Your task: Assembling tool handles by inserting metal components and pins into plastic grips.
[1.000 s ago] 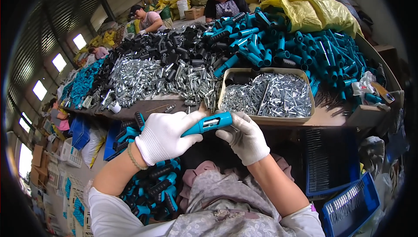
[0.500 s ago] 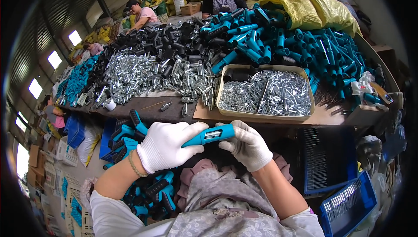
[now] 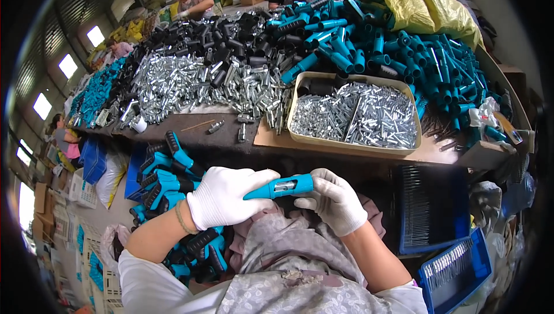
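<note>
My left hand [image 3: 232, 197], in a white glove, wraps the left end of a teal plastic tube-shaped handle [image 3: 295, 185] held level above my lap. Silvery metal parts show through a long window in the handle's side. At its right end is my gloved right hand [image 3: 336, 201], fingers curled around the tip and thumb lower down; whatever sits between those fingers is hidden. Black-and-teal grips [image 3: 163, 178] lie in a heap beyond and below my left forearm.
Ahead, a worktable carries a cream tray [image 3: 352, 147] of small metal pins, silvery metal fittings [image 3: 173, 86], black sleeves [image 3: 231, 43] and teal tubes [image 3: 398, 54]. Blue bins [image 3: 456, 273] with metal rods stand at my right. Co-workers [image 3: 193, 2] sit across the table.
My right hand has drawn slightly right and down, its fingers shifting at the handle's end. The handle sits a little lower. The view has shifted slightly.
</note>
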